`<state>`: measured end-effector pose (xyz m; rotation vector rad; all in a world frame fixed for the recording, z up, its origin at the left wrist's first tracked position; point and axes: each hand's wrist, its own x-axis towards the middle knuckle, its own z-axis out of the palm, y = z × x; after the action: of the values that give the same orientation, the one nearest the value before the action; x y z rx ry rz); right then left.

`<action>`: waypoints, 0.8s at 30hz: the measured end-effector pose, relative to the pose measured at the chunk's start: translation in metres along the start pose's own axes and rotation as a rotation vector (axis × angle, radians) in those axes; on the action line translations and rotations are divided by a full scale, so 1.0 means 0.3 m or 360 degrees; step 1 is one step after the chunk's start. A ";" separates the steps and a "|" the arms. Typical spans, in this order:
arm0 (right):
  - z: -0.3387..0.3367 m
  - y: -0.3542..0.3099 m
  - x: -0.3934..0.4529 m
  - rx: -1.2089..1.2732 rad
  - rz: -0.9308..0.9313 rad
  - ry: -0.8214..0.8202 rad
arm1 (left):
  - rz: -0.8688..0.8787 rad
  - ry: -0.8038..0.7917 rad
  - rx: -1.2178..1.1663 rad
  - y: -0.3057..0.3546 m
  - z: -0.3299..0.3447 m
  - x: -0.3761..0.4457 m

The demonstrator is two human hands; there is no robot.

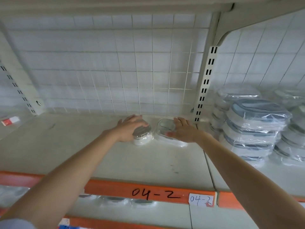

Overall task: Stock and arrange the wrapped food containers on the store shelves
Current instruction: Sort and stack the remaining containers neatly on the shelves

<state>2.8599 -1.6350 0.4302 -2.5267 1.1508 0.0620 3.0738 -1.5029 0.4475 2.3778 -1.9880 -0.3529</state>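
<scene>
far left of the fingers, a red-and-white packet (10,121) lies on the shelf (82,146) near the slotted upright. the left hand (130,128) reaches to the back of the shelf and lies over the top of a round tub (142,135), fingers (132,117) spread and curved over its grey lid, thumb tip at the lid's right edge; it holds the wrapped tub, which stands on the shelf close to the wire grid (115,63). just right of it, nearly touching, sits an oval tub (165,128), also wrapped, its clear-rimmed lid facing up. the right hand (184,130) rests flat on the right part of that lid, fingers (179,120) straight and loose, not curled round it. right of both hands, past the second upright (204,85), stacks (254,128) of wrapped blue-lidded tubs stand on the next bay. below the arms, the orange edge strip (115,187) reads "04-2" in marker, with a paper tag (200,199) saying the same. more wrapped tubs (113,199) show on the shelf beneath.
</scene>
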 end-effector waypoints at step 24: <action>0.042 0.036 -0.062 0.0005 -0.0110 0.0361 | -0.0454 -0.0139 -0.0115 -0.007 0.029 -0.131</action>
<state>2.8410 -1.6237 0.4187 -2.6201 1.1415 -0.2495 3.0680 -1.4630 0.4449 2.6432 -1.6326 -0.5344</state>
